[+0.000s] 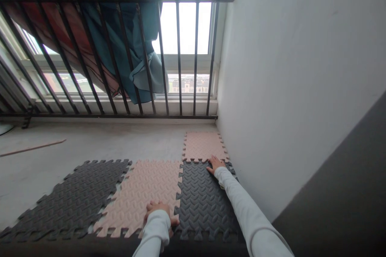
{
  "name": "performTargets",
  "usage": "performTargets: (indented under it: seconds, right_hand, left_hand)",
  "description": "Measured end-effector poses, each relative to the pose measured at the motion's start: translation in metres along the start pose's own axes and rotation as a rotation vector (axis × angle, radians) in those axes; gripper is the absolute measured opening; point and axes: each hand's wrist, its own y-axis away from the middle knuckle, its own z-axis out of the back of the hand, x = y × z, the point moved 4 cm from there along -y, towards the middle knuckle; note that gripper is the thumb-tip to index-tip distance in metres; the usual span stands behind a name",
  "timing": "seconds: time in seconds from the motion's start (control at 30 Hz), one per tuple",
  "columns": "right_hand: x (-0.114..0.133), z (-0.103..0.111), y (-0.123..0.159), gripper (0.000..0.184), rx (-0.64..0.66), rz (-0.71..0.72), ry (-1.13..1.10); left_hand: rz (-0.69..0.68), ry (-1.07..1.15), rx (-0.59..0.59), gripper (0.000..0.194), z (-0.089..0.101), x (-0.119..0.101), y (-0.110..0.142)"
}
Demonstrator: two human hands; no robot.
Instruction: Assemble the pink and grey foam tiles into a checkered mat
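Note:
Interlocking foam mats lie on the concrete floor. My right hand reaches far forward with fingers spread flat on the seam between a dark grey mat and a pink mat in the corner. My left hand rests near me, fingers curled down on the near edge of a second pink mat, beside its joint with the grey one. Another dark grey mat lies at the left, slightly apart and askew. Both arms wear white sleeves.
A white wall rises close on the right. A black metal railing stands before a window, with teal cloth hanging behind it. A thin wooden strip lies on the bare floor at left.

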Motion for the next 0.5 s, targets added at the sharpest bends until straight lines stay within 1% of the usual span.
performTargets:
  seconds: [0.13,0.27,0.33,0.43,0.5]
  right_hand:
    - [-0.002,-0.010,0.005,0.059,-0.019,0.009,0.014]
    - [-0.001,-0.017,0.007,0.061,-0.024,-0.015,0.039]
    - [0.003,-0.016,0.006,0.063,-0.003,-0.035,0.046]
    - [0.015,-0.008,0.004,0.070,0.033,-0.081,0.058]
    - [0.030,-0.003,0.001,0.074,0.028,-0.036,0.051]
  left_hand:
    - [0.006,0.007,-0.017,0.093,-0.002,0.001,-0.003]
    - [-0.024,-0.010,-0.024,0.086,-0.001,0.000,-0.003]
    - [-0.013,-0.001,-0.023,0.087,0.000,0.001,-0.002]
    - [0.010,0.010,-0.026,0.090,-0.001,0.002,-0.004]
    - [-0.009,0.003,-0.034,0.085,-0.004,0.002,-0.009]
